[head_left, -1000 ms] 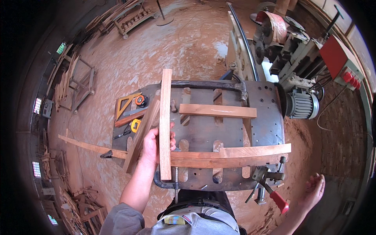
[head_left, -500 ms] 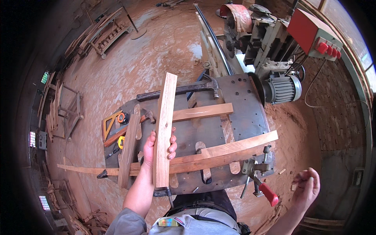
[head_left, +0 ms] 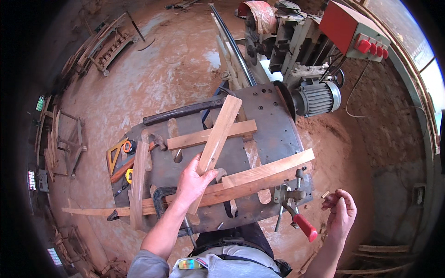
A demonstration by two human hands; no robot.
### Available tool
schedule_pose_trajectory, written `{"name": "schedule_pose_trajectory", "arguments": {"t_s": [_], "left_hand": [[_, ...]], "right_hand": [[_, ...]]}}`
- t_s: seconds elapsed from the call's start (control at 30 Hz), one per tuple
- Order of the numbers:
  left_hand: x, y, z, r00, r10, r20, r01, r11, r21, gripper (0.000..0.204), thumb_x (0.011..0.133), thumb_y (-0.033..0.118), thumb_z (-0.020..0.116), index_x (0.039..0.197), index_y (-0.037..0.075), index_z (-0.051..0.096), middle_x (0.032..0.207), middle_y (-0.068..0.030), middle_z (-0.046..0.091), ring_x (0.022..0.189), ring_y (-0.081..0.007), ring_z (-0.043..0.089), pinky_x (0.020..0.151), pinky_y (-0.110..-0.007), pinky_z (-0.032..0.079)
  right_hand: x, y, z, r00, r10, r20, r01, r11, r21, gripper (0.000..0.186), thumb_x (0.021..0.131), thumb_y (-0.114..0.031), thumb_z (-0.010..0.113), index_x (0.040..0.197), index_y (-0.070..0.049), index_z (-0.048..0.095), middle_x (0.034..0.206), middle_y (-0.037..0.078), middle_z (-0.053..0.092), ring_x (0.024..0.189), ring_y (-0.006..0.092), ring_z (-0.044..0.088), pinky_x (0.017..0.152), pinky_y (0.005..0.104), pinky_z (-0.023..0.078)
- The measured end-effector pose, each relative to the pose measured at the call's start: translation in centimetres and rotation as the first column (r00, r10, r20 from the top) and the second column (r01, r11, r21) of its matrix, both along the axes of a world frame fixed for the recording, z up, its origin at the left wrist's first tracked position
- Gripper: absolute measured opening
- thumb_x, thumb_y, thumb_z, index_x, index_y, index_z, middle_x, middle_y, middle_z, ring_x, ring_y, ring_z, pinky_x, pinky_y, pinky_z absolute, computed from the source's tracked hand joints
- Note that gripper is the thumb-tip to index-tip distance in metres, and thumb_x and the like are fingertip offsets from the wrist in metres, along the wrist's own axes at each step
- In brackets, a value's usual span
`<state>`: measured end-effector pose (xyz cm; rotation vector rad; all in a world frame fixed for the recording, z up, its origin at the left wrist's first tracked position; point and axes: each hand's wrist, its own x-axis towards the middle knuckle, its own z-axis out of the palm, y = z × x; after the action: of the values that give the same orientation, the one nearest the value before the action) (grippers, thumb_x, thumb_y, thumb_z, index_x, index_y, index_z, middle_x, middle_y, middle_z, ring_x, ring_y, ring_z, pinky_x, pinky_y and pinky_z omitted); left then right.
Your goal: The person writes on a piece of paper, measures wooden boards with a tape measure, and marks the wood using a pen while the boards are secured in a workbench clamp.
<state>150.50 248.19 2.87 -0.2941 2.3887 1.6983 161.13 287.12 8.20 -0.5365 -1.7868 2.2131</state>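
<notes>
My left hand (head_left: 190,184) grips a planed wooden bar (head_left: 219,134), fingers wrapped round its lower half, holding it tilted over the metal worktable. My right hand (head_left: 342,211) hangs off the table's right side with fingers curled in; nothing shows in it. A small wood offcut (head_left: 326,194) appears just beyond its fingertips, seemingly on the floor. Beneath the held bar, a shorter wooden block (head_left: 194,135) lies across the table. Closer to me, a pale wooden strip (head_left: 269,169) rests against a long curved wooden piece (head_left: 252,186).
A red-handled toggle clamp (head_left: 303,226) stands at the table's front right, and a C-clamp (head_left: 160,201) at the front left. Hammers (head_left: 185,110), a yellow square (head_left: 113,155) and a tape measure (head_left: 129,175) lie on the table (head_left: 273,134). A motor (head_left: 320,98) sits beyond.
My left hand has turned the wooden bar so its far end leans right. My right hand has moved slightly lower, fingers still curled. The whole view has shifted.
</notes>
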Motion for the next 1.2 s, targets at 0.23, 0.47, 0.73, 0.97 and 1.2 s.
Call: {"name": "schedule_pose_trajectory", "arguments": {"t_s": [0.23, 0.47, 0.73, 0.97, 1.2], "left_hand": [[-0.4, 0.4, -0.2, 0.995, -0.063, 0.082, 0.066, 0.997, -0.04, 0.071, 0.08, 0.019, 0.08, 0.141, 0.0, 0.048, 0.12, -0.0162, 0.068, 0.11, -0.022, 0.066, 0.095, -0.034, 0.051], [-1.3, 1.2, 0.4, 0.979, -0.182, 0.087, 0.2, 0.94, -0.276, 0.071, 0.076, 0.024, 0.078, 0.136, -0.002, 0.05, 0.125, -0.0218, 0.064, 0.118, -0.0328, 0.062, 0.1, -0.041, 0.049], [-4.2, 4.8, -1.1, 0.825, -0.547, -0.144, 0.351, 0.694, -0.628, 0.059, 0.076, 0.021, 0.076, 0.129, 0.001, 0.058, 0.119, -0.0158, 0.063, 0.11, -0.0351, 0.061, 0.093, -0.045, 0.05], [-5.8, 9.6, -6.1, 0.779, -0.615, -0.123, 0.42, 0.658, -0.625, 0.055, 0.081, 0.024, 0.07, 0.13, 0.004, 0.058, 0.128, -0.0156, 0.062, 0.118, -0.0325, 0.059, 0.1, -0.044, 0.046], [-5.5, 12.5, -7.1, 0.78, -0.621, -0.077, 0.431, 0.622, -0.653, 0.053, 0.087, 0.025, 0.068, 0.135, 0.003, 0.055, 0.131, -0.0174, 0.061, 0.12, -0.0301, 0.059, 0.103, -0.044, 0.044]], "right_hand": [[-0.5, -0.1, -0.5, 1.0, 0.012, 0.022, -0.011, 1.0, -0.022, 0.022, 0.1, -0.002, 0.049, 0.115, 0.004, 0.062, 0.094, 0.016, 0.069, 0.078, 0.0216, 0.068, 0.068, 0.0329, 0.057], [-1.2, -0.1, -1.4, 0.994, -0.025, 0.102, 0.018, 0.997, 0.076, 0.021, 0.1, -0.005, 0.05, 0.115, 0.003, 0.063, 0.092, 0.014, 0.07, 0.077, 0.0196, 0.068, 0.068, 0.0323, 0.056], [-2.1, -0.4, -4.9, 0.983, 0.011, 0.182, -0.043, 0.984, 0.175, 0.019, 0.1, -0.004, 0.055, 0.114, 0.005, 0.063, 0.097, 0.013, 0.071, 0.085, 0.0171, 0.068, 0.075, 0.0301, 0.055], [-1.7, -0.6, -5.7, 0.962, 0.014, 0.271, -0.065, 0.981, 0.18, 0.02, 0.099, -0.004, 0.056, 0.115, 0.005, 0.063, 0.099, 0.012, 0.071, 0.087, 0.0161, 0.067, 0.076, 0.0291, 0.055], [-0.4, 0.0, -6.9, 0.944, -0.014, 0.329, -0.048, 0.983, 0.179, 0.023, 0.098, -0.006, 0.059, 0.118, 0.004, 0.063, 0.101, 0.011, 0.072, 0.09, 0.0165, 0.069, 0.078, 0.0286, 0.055]]}}
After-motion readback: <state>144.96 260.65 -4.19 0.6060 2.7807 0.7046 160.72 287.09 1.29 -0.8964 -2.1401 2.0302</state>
